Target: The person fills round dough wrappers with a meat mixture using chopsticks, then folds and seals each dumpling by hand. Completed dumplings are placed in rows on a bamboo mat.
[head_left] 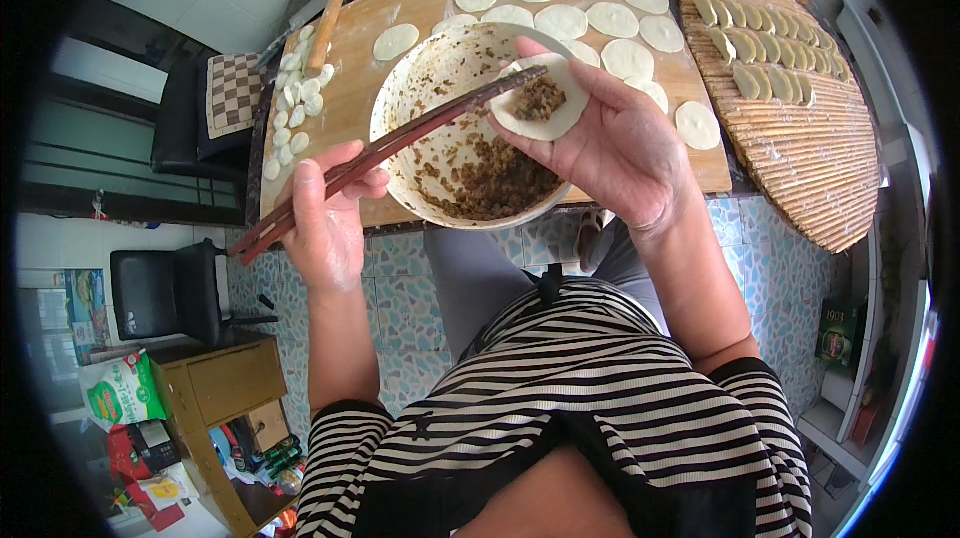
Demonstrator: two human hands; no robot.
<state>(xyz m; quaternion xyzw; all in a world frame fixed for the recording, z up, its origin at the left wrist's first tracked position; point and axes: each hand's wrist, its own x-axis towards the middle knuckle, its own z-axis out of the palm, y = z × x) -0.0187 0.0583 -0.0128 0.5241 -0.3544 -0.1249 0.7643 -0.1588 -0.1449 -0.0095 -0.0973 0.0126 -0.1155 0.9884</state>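
My left hand [330, 215] grips a pair of reddish-brown wooden chopsticks [390, 139], whose tips are smeared with filling. Those tips rest over a round dough wrapper [566, 114] that lies across the fingers of my right hand [626, 136]. A clump of brown minced filling [540, 99] sits in the middle of this wrapper. Under both hands stands a large white bowl [397, 80], its inside spattered with bits of filling. More minced filling [499, 181] is heaped on the near side of the bowl.
Flat dough wrappers [562, 21] cover much of the wooden board [352, 91]. Small dough pieces [298, 115] and a rolling pin [332, 16] lie at its left. On the right, a round slatted tray [810, 155] carries rows of folded dumplings [772, 48]. A black chair [199, 114] stands left.
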